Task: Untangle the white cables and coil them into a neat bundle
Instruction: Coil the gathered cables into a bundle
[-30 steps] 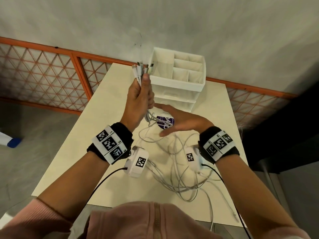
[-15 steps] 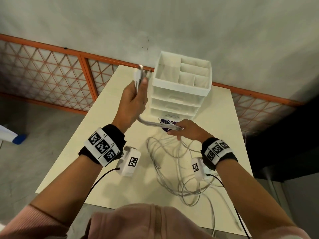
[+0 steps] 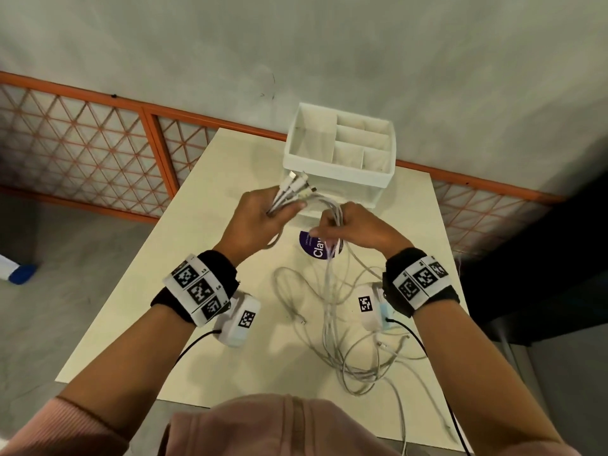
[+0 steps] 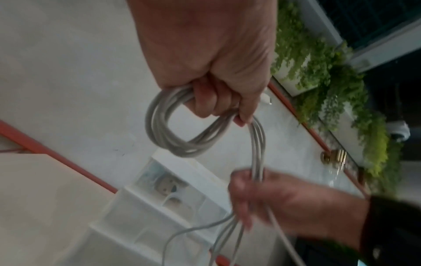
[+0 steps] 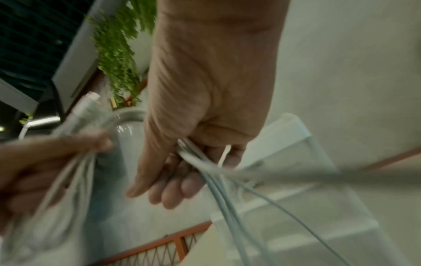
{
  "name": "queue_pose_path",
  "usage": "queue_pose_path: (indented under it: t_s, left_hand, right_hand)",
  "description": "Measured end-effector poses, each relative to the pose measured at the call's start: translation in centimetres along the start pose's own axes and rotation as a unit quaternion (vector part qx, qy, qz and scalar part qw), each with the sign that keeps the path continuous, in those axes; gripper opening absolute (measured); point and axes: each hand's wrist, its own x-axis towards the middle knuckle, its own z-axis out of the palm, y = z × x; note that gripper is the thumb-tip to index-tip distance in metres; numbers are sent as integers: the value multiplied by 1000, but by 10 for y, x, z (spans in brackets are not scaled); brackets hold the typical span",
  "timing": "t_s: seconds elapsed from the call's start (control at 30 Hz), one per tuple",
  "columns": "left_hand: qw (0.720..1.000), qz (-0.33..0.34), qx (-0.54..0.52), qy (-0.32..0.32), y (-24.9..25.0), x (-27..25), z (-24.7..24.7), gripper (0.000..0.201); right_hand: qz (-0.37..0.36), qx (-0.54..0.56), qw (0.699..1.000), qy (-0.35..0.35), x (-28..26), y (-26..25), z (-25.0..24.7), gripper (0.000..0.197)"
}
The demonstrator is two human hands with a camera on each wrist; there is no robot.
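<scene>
Several white cables (image 3: pixel 332 317) trail in loose tangles over the cream table (image 3: pixel 138 324). My left hand (image 3: pixel 263 215) grips their plug ends, which stick out above the fist, with one loop of the bunch (image 4: pixel 168 126) hanging under its fingers. The strands run from there to my right hand (image 3: pixel 348 228), close beside it, which holds the bunch (image 5: pixel 200 162) between curled fingers and palm. Both hands are raised above the table in front of the organizer. Below the right hand the cables (image 4: pixel 227 230) drop to the table.
A white drawer organizer (image 3: pixel 342 159) with open top compartments stands at the table's far edge. A round purple sticker (image 3: pixel 316 248) lies under my hands. Orange lattice railing (image 3: pixel 82 153) and a grey wall sit behind. Some cable hangs over the near right edge (image 3: pixel 404 432).
My left hand came down and toward me with the plug ends. The right hand rose from the table with the bunch and closed in on the left, forming a loop.
</scene>
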Motion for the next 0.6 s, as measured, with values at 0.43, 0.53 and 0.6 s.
queue_pose_path:
  t_s: [0.43,0.53,0.6]
  left_hand:
    - [961,-154,59,222,-47,17,-32,29]
    - [964,-147,41,217,-40,9,-22,46]
    - [981,-73,18,178,-23,8,-14,59]
  right_hand:
    - [106,97,986,79,-16,50,-17,31]
    - [114,2,989,96,-10,26,-31,35]
    - [121,-77,989,25,-10,5,-38,36]
